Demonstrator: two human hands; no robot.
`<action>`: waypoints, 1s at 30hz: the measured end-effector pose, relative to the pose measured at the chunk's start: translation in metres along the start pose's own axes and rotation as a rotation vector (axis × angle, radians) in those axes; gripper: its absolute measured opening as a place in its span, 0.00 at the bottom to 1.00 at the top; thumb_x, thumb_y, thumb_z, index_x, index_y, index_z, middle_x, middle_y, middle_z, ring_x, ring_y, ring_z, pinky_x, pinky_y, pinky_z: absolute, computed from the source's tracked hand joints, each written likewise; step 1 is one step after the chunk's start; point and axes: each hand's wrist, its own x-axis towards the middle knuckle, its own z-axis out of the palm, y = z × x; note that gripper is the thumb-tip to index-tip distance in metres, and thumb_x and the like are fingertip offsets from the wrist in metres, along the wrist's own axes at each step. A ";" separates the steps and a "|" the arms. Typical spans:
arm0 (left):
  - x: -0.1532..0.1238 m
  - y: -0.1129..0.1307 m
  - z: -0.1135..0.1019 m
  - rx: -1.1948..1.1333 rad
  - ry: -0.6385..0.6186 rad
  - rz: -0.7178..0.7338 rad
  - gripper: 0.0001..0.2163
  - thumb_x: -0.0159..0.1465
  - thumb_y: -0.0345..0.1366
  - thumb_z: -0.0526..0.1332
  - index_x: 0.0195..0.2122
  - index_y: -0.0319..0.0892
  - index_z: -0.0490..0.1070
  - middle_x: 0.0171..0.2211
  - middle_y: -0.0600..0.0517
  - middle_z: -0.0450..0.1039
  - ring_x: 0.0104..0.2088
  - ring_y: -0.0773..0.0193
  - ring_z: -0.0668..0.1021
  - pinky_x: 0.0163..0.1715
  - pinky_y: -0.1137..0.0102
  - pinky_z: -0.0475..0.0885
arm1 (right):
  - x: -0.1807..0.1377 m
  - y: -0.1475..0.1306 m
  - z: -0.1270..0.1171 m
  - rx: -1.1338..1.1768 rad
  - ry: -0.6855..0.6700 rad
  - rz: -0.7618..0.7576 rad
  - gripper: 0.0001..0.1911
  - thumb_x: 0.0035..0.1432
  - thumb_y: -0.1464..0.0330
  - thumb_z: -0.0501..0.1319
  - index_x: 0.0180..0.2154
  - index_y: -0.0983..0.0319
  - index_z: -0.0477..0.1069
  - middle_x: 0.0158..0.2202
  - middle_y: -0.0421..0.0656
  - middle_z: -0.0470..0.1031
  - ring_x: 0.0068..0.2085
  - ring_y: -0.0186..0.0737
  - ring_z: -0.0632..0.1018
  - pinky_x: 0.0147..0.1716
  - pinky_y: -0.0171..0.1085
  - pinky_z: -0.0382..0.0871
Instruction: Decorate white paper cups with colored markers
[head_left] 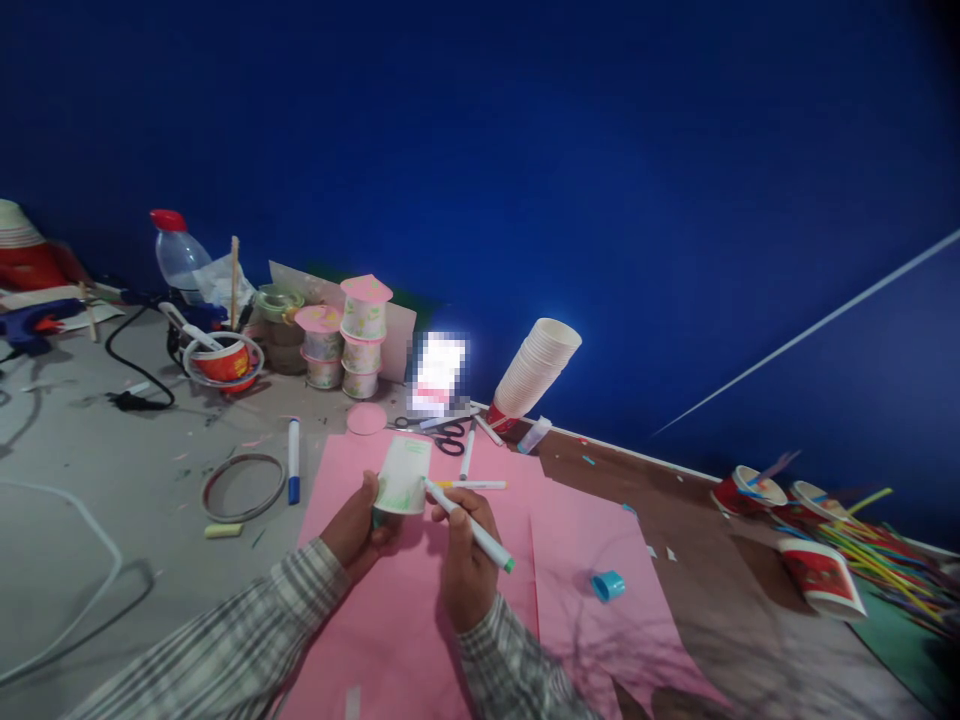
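Observation:
My left hand [360, 530] is closed around the lower left of a white paper cup [405, 470], which it holds tilted above pink paper [405, 620]. Green drawn marks show on the cup's side, near its rim and toward its other end. In my right hand [466, 560] a white marker with a green end [480, 538] is gripped like a pen, its tip at the cup's right side. Just beyond the cup lie black-handled scissors [450, 438], a yellow-ended marker [480, 485] and a grey-capped marker [468, 452].
Decorated cup towers with pink roofs [365, 320] stand behind, beside a glowing blurred screen [439, 372]. A tall stack of paper cups [538, 368] leans near the blue wall. Left are a tape ring [244, 488] and a blue marker [294, 462]; right, a blue piece [607, 585] and pipe cleaners [885, 560].

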 end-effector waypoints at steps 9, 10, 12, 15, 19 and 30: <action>0.002 -0.002 -0.003 0.016 -0.036 0.007 0.32 0.43 0.62 0.50 0.29 0.36 0.73 0.03 0.61 0.52 0.08 0.72 0.50 0.07 0.72 0.45 | 0.001 -0.003 0.001 0.002 -0.024 -0.005 0.10 0.57 0.68 0.53 0.36 0.59 0.73 0.25 0.40 0.76 0.28 0.45 0.77 0.29 0.42 0.73; 0.002 -0.002 -0.003 0.009 -0.040 0.006 0.32 0.43 0.62 0.50 0.29 0.36 0.73 0.03 0.60 0.53 0.08 0.72 0.50 0.07 0.72 0.45 | 0.002 -0.004 0.001 0.009 -0.026 -0.009 0.11 0.58 0.68 0.53 0.36 0.59 0.73 0.25 0.40 0.76 0.28 0.45 0.77 0.29 0.42 0.73; 0.002 -0.001 -0.003 -0.006 -0.044 0.011 0.32 0.42 0.63 0.51 0.29 0.35 0.73 0.03 0.60 0.53 0.08 0.72 0.50 0.07 0.72 0.45 | 0.002 -0.003 0.001 0.014 -0.020 -0.010 0.11 0.58 0.67 0.53 0.36 0.59 0.73 0.25 0.40 0.75 0.29 0.46 0.77 0.29 0.43 0.73; 0.001 0.000 -0.001 -0.012 -0.051 0.009 0.33 0.40 0.63 0.51 0.29 0.35 0.72 0.03 0.61 0.53 0.07 0.73 0.50 0.08 0.72 0.44 | 0.001 -0.002 0.000 -0.002 -0.012 0.001 0.11 0.58 0.67 0.53 0.36 0.59 0.73 0.25 0.40 0.76 0.29 0.46 0.78 0.30 0.43 0.73; -0.001 0.001 0.001 0.002 -0.031 0.001 0.33 0.41 0.63 0.50 0.27 0.36 0.72 0.03 0.60 0.53 0.07 0.73 0.49 0.07 0.72 0.44 | -0.001 -0.002 0.000 0.006 -0.051 -0.009 0.10 0.58 0.68 0.52 0.36 0.58 0.73 0.26 0.39 0.75 0.28 0.45 0.77 0.30 0.43 0.73; 0.000 0.000 0.000 0.030 -0.025 0.006 0.32 0.42 0.63 0.49 0.25 0.36 0.73 0.03 0.60 0.52 0.08 0.73 0.50 0.06 0.73 0.46 | -0.001 -0.003 -0.001 0.026 -0.045 0.001 0.10 0.57 0.69 0.52 0.35 0.58 0.72 0.25 0.39 0.74 0.27 0.44 0.76 0.29 0.42 0.72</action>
